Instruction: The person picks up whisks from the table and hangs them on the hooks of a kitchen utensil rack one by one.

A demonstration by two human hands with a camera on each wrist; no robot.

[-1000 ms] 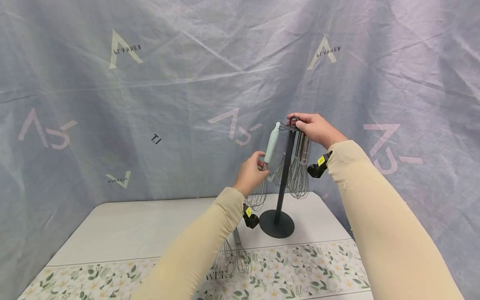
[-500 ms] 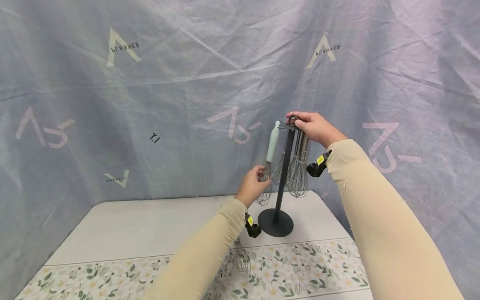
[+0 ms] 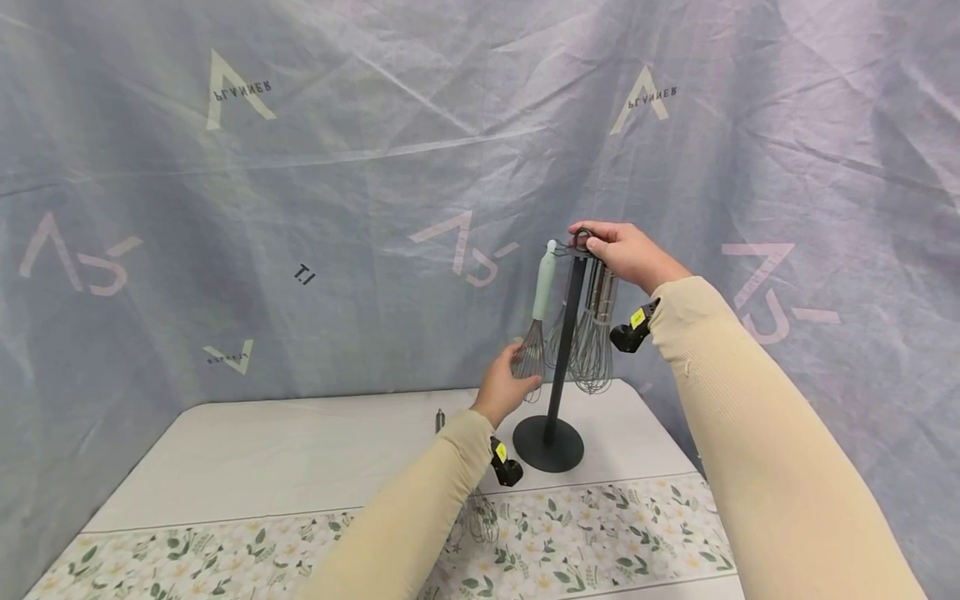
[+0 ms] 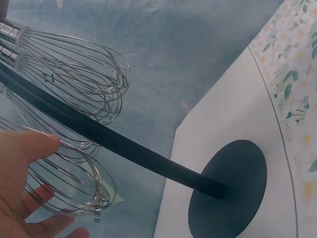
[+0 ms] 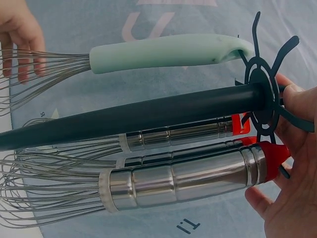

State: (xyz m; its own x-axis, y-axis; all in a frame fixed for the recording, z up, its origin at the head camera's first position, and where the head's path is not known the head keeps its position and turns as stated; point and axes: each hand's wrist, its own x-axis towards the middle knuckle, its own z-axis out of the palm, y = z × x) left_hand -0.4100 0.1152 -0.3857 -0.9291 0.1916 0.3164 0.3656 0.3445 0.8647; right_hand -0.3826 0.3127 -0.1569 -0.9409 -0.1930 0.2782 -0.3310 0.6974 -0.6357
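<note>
A whisk with a mint-green handle [image 3: 545, 283] hangs by its end from a hook of the black rotating rack [image 3: 567, 342], wires downward. My left hand [image 3: 504, 387] is around its wires [image 4: 79, 173], thumb on the near side and relaxed fingers behind, spread loosely. With thumb and fingers, my right hand [image 3: 626, 254] holds the top of the rack by its hooked ring [image 5: 262, 94]. Several steel-handled whisks [image 5: 148, 183] with red ends hang on the rack's other side, close to the right hand.
The rack's round black base [image 3: 547, 444] stands on a white table [image 3: 300, 450] with a floral runner [image 3: 622, 542]. Beside the left forearm lies another whisk [image 3: 480, 521], partly hidden by the sleeve. A grey printed curtain [image 3: 360, 208] hangs behind.
My left hand has slid from the base of the green handle down to the wires, and the whisk now hangs more upright. The right hand stays at the rack's top.
</note>
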